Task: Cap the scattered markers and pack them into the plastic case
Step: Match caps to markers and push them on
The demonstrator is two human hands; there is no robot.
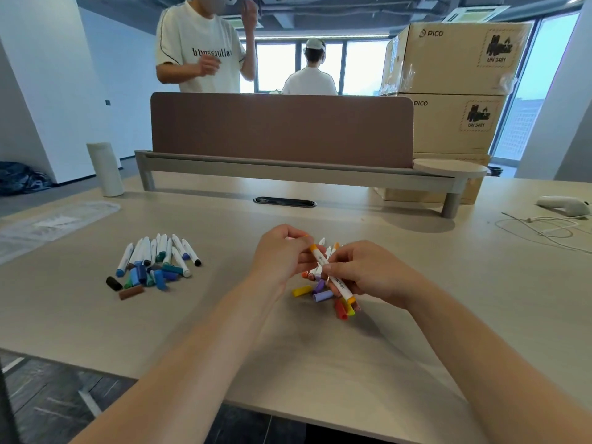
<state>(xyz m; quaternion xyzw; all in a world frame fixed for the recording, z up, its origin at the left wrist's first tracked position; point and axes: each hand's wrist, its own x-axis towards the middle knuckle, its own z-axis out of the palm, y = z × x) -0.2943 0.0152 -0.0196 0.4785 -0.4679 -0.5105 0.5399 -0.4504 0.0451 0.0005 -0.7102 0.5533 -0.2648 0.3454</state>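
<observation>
An open-plan office. The pale worktop (320, 347) under the left hand (282, 254) and right hand (368, 270) carries a brown divider screen (282, 129) and a cable port (284, 202) just beyond them. Stacked cardboard boxes (455, 91) stand farther off to their right, with tall windows (362, 65) and two standing people (198, 59) behind the screen.

My one head camera looks forward and down, close over the worktop (320, 347), toward the divider (282, 129).
</observation>
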